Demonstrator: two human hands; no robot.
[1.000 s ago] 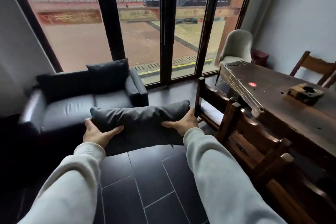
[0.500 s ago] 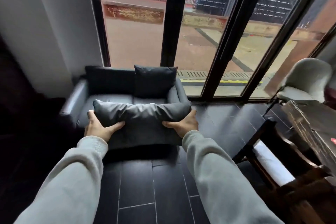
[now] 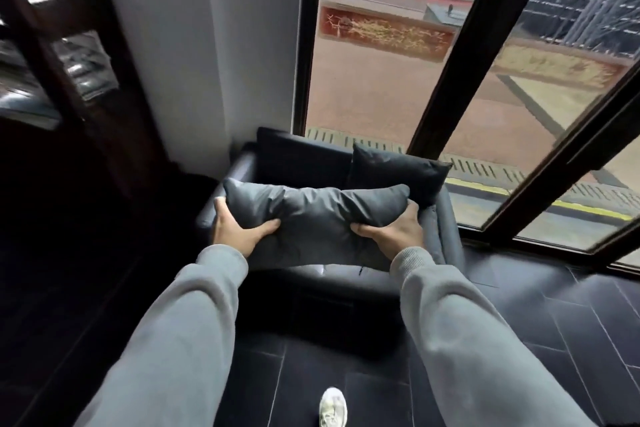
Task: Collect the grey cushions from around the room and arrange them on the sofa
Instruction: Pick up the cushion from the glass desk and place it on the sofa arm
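Grey cushion [image 3: 313, 215]: gripped at both ends by left hand [image 3: 239, 230] and right hand [image 3: 394, 230], above dark sofa [image 3: 446, 229] bearing a second cushion [image 3: 398, 168].

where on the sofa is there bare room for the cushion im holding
Free: the back corner between the sofa's left armrest and the propped cushion. That cushion takes the right. The carried cushion, in left hand and right hand, hides the seat.

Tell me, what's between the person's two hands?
In the head view, a grey cushion spans the gap, gripped by the left hand and right hand, held above the sofa.
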